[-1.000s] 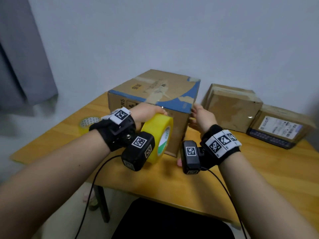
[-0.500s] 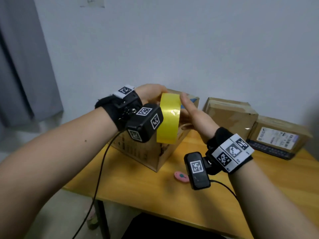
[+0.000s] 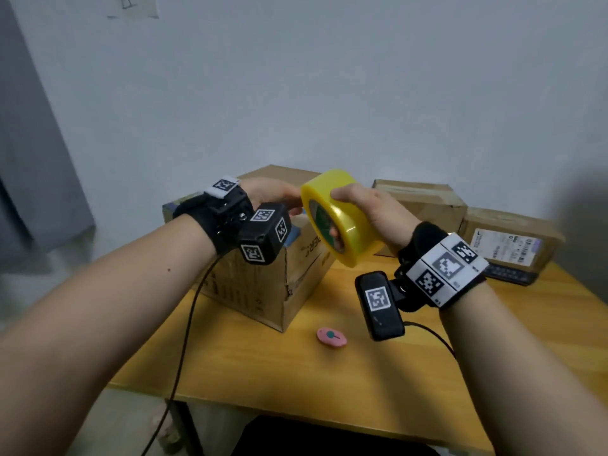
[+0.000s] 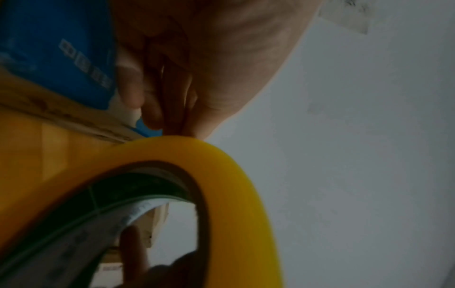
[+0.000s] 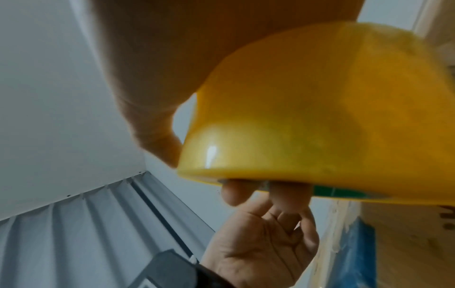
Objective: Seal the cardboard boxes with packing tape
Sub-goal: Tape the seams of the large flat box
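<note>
A yellow packing tape roll (image 3: 353, 225) is held in the air above the table. My right hand (image 3: 335, 212) grips it, thumb on the outer face and fingers through the green core. My left hand (image 3: 292, 204) comes in from the left, and its bunched fingertips (image 4: 177, 117) pinch at the roll's (image 4: 234, 185) rim. In the right wrist view my left hand's palm (image 5: 258, 249) sits under the roll (image 5: 320, 117). Below and behind stands the large cardboard box (image 3: 263, 287) with a blue band. Two smaller boxes (image 3: 424, 199) (image 3: 510, 241) lie at the back right.
A small pink cutter (image 3: 331, 336) lies on the wooden table (image 3: 296, 380) in front of the large box. Wrist camera cables hang over the table's near edge. A black chair seat (image 3: 329, 439) is below that edge. A grey curtain (image 3: 29, 159) hangs at the left.
The roll rose from beside the large box into the air. It passed from my left hand's grip into my right hand and turned its core toward me.
</note>
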